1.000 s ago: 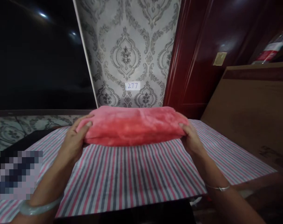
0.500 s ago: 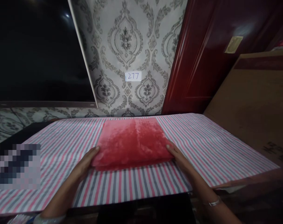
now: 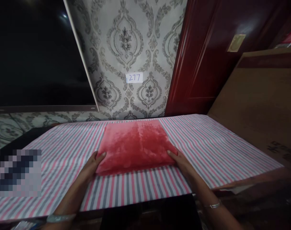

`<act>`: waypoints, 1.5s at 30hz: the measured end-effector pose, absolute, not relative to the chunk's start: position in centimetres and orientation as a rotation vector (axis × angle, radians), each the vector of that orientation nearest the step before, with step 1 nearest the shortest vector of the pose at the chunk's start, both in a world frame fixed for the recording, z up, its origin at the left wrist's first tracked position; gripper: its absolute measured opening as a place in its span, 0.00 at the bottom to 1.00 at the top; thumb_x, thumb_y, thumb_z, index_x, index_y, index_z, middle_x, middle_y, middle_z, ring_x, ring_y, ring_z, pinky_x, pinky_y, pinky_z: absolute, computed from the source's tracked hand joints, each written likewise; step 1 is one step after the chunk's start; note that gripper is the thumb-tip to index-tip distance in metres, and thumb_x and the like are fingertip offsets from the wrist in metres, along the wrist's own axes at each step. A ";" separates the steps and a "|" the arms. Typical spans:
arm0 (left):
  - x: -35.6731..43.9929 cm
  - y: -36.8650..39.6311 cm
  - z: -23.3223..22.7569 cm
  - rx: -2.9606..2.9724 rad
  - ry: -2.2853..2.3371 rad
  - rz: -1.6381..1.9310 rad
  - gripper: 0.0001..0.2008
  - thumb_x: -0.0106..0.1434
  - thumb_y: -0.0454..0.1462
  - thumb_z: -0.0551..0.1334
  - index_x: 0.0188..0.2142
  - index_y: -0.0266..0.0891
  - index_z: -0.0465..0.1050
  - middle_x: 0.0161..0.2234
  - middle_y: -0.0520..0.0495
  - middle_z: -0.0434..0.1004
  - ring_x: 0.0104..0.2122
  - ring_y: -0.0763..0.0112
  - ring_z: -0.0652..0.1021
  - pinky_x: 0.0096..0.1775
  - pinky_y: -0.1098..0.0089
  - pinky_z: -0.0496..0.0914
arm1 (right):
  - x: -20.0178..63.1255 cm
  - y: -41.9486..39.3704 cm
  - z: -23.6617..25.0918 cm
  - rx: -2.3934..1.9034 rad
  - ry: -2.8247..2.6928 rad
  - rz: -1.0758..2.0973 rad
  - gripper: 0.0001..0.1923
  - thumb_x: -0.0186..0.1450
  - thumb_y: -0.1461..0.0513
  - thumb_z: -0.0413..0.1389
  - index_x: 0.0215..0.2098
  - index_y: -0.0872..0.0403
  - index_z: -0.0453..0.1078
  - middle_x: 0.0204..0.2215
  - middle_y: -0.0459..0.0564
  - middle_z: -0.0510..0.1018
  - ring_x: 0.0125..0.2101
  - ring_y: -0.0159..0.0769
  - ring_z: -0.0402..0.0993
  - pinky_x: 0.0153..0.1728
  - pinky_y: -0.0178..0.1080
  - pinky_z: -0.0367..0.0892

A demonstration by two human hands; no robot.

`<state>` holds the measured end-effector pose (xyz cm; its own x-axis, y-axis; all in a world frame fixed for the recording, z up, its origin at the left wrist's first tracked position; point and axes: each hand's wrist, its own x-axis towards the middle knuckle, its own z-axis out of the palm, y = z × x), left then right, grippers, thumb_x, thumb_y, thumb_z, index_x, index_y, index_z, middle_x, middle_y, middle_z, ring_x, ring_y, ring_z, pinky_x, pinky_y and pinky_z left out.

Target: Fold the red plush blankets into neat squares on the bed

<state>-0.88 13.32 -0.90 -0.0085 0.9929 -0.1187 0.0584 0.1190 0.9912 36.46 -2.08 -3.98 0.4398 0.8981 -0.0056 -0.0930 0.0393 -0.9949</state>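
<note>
A striped cloth (image 3: 207, 150) in pink, grey and white covers the desk, and a folded red plush blanket (image 3: 135, 145) lies flat on it near the middle — close to the patterned wall, under a paper label reading 277 (image 3: 134, 77). The left hand (image 3: 94, 164) presses its near-left corner and the right hand (image 3: 180, 161) its near-right corner — each grip laid loose against the edge, fingers unclenched.

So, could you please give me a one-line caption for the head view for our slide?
Left hand and right hand rest at the near corners of a folded pink towel on a striped cloth.
</note>
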 end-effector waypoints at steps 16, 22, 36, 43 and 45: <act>-2.7 5.9 1.0 1.368 1.206 1.030 0.26 0.45 0.46 0.74 0.43 0.40 0.76 0.38 0.46 0.81 0.40 0.59 0.79 0.40 0.66 0.72 | 36.4 -6.6 -5.1 -1.563 -0.920 0.604 0.24 0.56 0.43 0.64 0.39 0.51 0.75 0.32 0.49 0.79 0.31 0.41 0.74 0.29 0.39 0.69; -2.6 5.8 1.4 1.357 1.179 1.017 0.30 0.46 0.49 0.74 0.47 0.41 0.78 0.43 0.42 0.82 0.47 0.51 0.78 0.45 0.61 0.73 | 36.0 -7.0 -3.8 -1.589 -0.964 0.667 0.22 0.55 0.43 0.64 0.37 0.49 0.74 0.31 0.49 0.80 0.31 0.42 0.74 0.31 0.40 0.70; -2.7 6.8 0.2 1.379 1.149 0.960 0.33 0.40 0.48 0.78 0.47 0.43 0.76 0.37 0.44 0.83 0.44 0.51 0.79 0.44 0.63 0.74 | 35.2 -6.1 -4.7 -1.429 -0.748 0.780 0.20 0.50 0.54 0.64 0.38 0.48 0.63 0.17 0.37 0.67 0.17 0.32 0.61 0.19 0.36 0.58; -2.3 7.6 -0.3 1.181 1.183 1.005 0.40 0.39 0.46 0.79 0.52 0.44 0.69 0.30 0.53 0.81 0.31 0.64 0.80 0.37 0.68 0.74 | 35.3 -5.7 -4.8 -1.452 -0.757 0.760 0.17 0.50 0.52 0.61 0.31 0.48 0.61 0.16 0.37 0.67 0.17 0.30 0.61 0.19 0.35 0.57; -2.0 7.5 0.0 1.220 1.199 0.969 0.41 0.39 0.45 0.79 0.53 0.43 0.69 0.32 0.51 0.82 0.33 0.61 0.81 0.37 0.66 0.75 | 35.2 -5.8 -4.4 -1.435 -0.776 0.779 0.19 0.49 0.53 0.62 0.36 0.48 0.63 0.17 0.36 0.69 0.18 0.30 0.64 0.19 0.34 0.59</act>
<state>-1.97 7.51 -0.04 0.1487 0.9791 -0.1389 0.0692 0.1298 0.9891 35.15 -5.79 -4.36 0.5428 0.8399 -0.0052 0.0021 -0.0076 -1.0000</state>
